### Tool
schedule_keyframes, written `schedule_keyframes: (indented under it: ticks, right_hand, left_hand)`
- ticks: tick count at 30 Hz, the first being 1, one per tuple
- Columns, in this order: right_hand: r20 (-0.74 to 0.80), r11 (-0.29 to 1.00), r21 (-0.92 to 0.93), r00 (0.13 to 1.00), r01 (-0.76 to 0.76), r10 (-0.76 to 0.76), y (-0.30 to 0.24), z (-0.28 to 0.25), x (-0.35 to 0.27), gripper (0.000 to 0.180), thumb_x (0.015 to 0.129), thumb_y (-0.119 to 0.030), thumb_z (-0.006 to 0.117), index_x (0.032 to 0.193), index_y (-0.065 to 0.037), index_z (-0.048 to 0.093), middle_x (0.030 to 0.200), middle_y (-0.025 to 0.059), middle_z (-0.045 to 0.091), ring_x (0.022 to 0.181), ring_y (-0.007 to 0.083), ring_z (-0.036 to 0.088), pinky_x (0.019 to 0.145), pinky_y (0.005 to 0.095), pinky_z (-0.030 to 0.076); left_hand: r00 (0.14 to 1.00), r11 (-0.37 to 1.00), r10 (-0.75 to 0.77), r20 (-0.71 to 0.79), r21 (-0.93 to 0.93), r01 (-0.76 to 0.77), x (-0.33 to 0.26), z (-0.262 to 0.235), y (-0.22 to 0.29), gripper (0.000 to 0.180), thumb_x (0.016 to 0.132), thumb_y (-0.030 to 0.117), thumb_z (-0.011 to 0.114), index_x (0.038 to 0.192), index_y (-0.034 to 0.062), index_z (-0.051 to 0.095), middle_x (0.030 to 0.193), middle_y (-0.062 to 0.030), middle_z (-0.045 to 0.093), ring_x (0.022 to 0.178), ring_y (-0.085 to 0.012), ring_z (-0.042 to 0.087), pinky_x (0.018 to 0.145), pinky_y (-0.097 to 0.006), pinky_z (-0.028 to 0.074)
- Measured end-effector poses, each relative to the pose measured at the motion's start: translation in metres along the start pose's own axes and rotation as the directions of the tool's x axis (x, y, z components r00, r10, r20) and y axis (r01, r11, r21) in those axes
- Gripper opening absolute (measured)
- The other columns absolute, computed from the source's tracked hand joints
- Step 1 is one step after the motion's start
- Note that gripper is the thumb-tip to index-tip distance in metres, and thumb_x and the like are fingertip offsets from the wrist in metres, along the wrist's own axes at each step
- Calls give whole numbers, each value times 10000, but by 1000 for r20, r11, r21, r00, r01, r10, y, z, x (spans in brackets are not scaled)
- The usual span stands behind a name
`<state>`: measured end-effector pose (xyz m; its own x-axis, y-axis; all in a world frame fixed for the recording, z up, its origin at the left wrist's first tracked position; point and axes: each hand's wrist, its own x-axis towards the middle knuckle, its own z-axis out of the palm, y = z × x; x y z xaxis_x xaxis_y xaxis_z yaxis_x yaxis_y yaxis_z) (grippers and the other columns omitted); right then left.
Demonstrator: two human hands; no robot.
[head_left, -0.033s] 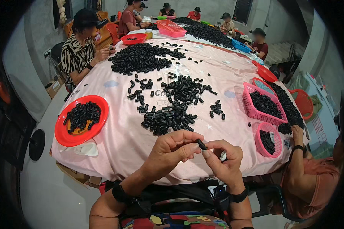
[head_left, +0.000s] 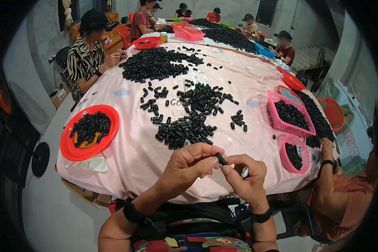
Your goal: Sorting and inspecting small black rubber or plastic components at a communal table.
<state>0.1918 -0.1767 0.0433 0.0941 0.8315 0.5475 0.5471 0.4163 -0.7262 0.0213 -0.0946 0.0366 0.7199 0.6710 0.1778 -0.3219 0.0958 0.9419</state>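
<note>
A small black piece (head_left: 221, 158) was held over the near edge of the worktop (head_left: 134, 168), roughly midway along it. It was gripped at a tilt between the thumb and bent forefinger of the left hand (head_left: 193, 164). Its lower end was pinched by the thumb and forefinger of the right hand (head_left: 248, 174), whose other fingers were curled inward. Both hands were nearly closed at the tips. A pale item (head_left: 245, 171) was tucked among the right fingers; its kind could not be told.

The worktop was covered by a pink cloth (head_left: 130, 138). Just beyond the hands, similar black pieces were heaped in a near pile (head_left: 182, 132), with a middle pile (head_left: 203, 98) spread behind it and a small cluster (head_left: 238, 119) set off toward the right edge. A larger pile (head_left: 153, 65) was gathered farther off, toward the left edge.

By the near left corner, a red plate (head_left: 115, 130) was loaded with black pieces, and a white cloth (head_left: 94, 164) was partly covered by it. Toward the right edge, more black pieces were contained in a rectangular pink basket (head_left: 290, 129) and, nearer, a round pink basket (head_left: 289, 166). Beside these, a co-worker's hand (head_left: 326, 147) was placed at a dark heap (head_left: 317, 117).
</note>
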Motion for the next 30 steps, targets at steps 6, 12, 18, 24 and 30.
schedule_keyframes:
  ticks: [6,12,18,24,30]
  right_hand:
    - [42,997,-62,999,35,-33,-1,1,3,116,777,-58,697,860,-10,630,672,62,651,551,112,627,502,223,474]
    - [51,987,-113,993,112,-107,1,-1,3,223,763,-163,758,825,-9,608,646,83,650,546,157,643,494,239,478]
    - [87,976,-215,996,44,-26,6,-5,2,356,728,-312,790,789,-28,584,625,93,632,543,194,647,471,269,469]
    - [104,954,-288,993,85,-57,11,-2,3,423,693,-394,794,792,-42,581,590,81,610,497,211,612,445,288,449]
    - [90,934,-341,993,108,-81,13,-2,3,465,680,-449,780,785,-44,577,564,71,585,478,211,591,429,299,433]
  left_hand:
    - [1000,999,28,13,16,-28,4,-1,-2,228,935,166,548,1107,26,599,822,29,564,701,-29,466,652,-191,405]
    - [999,998,13,40,-60,-11,4,-2,-6,211,946,159,521,1094,26,589,905,-2,598,715,-39,475,663,-199,410]
    - [993,999,-24,115,-25,27,4,-2,-6,253,960,154,492,1148,14,587,935,-18,618,763,-43,508,684,-195,422]
    - [991,995,-53,120,-75,62,5,-1,-15,283,963,110,466,1203,0,569,981,-14,625,844,-41,544,753,-193,443]
    - [985,990,-62,162,-116,82,5,-2,-16,299,960,96,459,1220,-19,553,1032,-30,624,903,-47,556,789,-194,453]
